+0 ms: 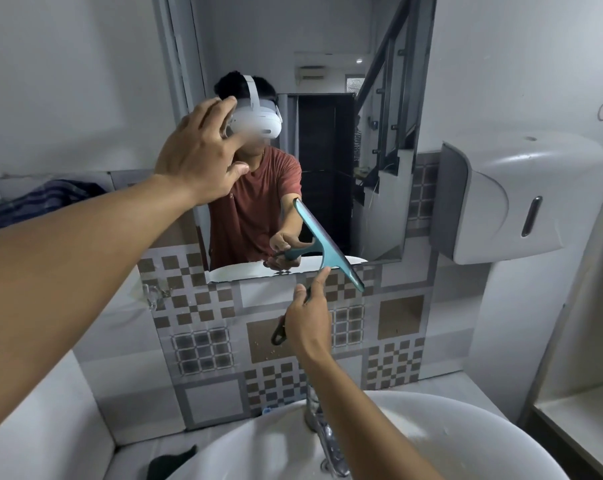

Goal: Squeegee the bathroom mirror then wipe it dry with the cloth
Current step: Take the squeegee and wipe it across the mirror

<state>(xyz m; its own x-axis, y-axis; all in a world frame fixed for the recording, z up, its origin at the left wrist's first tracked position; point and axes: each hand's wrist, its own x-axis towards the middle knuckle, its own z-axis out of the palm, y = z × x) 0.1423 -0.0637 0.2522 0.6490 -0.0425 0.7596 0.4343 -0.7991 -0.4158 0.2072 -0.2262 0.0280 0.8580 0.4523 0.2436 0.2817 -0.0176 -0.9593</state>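
The mirror point(327, 64) hangs on the wall above the sink. My right hand point(308, 320) grips the dark handle of a teal squeegee point(331, 251), whose blade lies tilted against the mirror's lower right part and crosses its bottom edge. My left hand point(199, 157) is raised with fingers spread and flat against the mirror's left side, holding nothing. A dark cloth point(170, 462) lies on the counter left of the sink. The mirror reflects a person in a red shirt wearing a white headset.
A white round sink point(466, 427) with a chrome tap point(324, 434) sits below. A white paper dispenser point(514, 199) juts from the wall right of the mirror. Patterned tiles point(224, 327) cover the wall beneath. A striped blue towel point(47, 199) lies at left.
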